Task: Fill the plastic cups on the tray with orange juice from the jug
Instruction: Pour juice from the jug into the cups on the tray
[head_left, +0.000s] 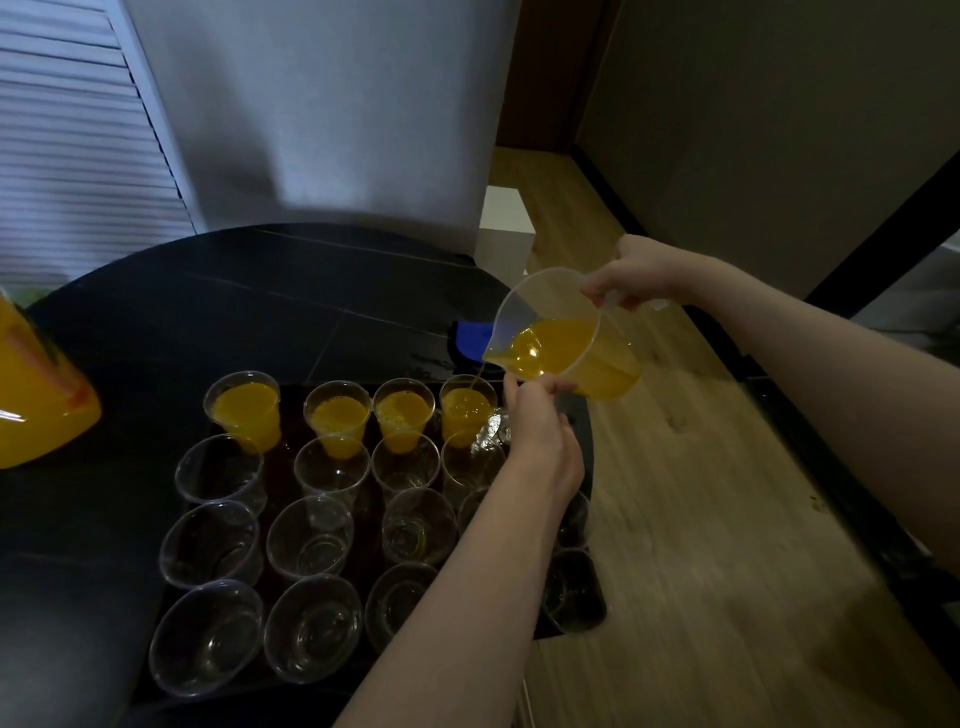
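A dim room with a pale wall and wood-look floor (675, 519) framed a round black table (260, 312), and on its near right part sat a dark tray (587, 447) crowded with clear plastic cups. At the far left edge stood a big container of orange juice (36, 395), well apart from the pour. The back row of cups (249, 410) held juice; the rows nearer the person, such as an empty cup (213, 540), did not.

The jug (561, 353), clear and partly full, hung tilted above the tray's far right corner, its spout pointing left and down, its handle up and to the right. A thin stream fell from the spout into the rightmost filled cup (467, 410) just beneath it. The right hand (634, 280) gripped the handle with curled fingers; the left hand (540, 421), nearer the cups, touched the jug's underside, fingers curled up against it. The next empty cups lay toward the person from the spout, so I judged the jug would need drawing back and levelling first.

No brand, label or writing could be read.
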